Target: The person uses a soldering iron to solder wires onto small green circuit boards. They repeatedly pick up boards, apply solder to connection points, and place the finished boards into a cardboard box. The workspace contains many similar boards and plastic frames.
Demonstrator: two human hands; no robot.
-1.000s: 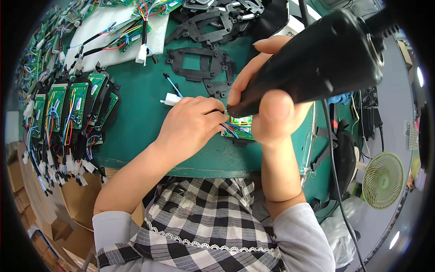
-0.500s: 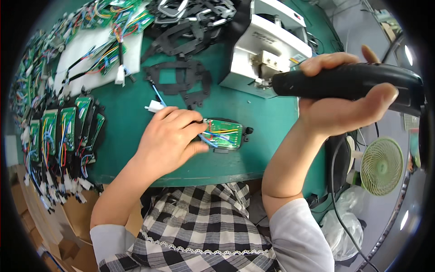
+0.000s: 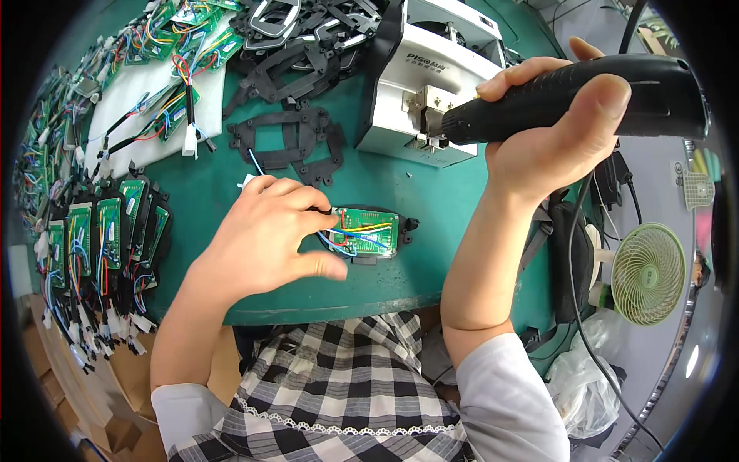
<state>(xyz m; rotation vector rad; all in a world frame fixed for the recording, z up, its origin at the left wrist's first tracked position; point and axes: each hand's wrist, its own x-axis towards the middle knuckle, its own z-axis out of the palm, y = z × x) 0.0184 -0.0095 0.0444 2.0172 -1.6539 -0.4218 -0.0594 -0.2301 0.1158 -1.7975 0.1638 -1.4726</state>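
Observation:
My right hand (image 3: 550,142) is wrapped round a black electric screwdriver (image 3: 531,115), held level with its nose at the metal outlet of a white screw feeder (image 3: 419,81); the bit's tip is hard to make out. My left hand (image 3: 265,239) lies over the left end of a green circuit board (image 3: 367,232), thumb spread away from the fingers. The board sits in a black frame on the table, with yellow, red and blue wires across it. Part of a white connector (image 3: 248,180) shows behind my left knuckles, on a blue wire.
Beyond my left hand lie black plastic frames (image 3: 281,135), with more heaped behind them. Wired boards stand stacked (image 3: 96,231) at the left. Further boards lie on a white foam sheet (image 3: 127,104). A green fan (image 3: 649,273) and a black cable (image 3: 573,308) are at the right.
My right hand has brought the screwdriver left and slightly up, its nose closer to the feeder outlet. The left thumb has moved away from the board's wires. The view has shifted a little.

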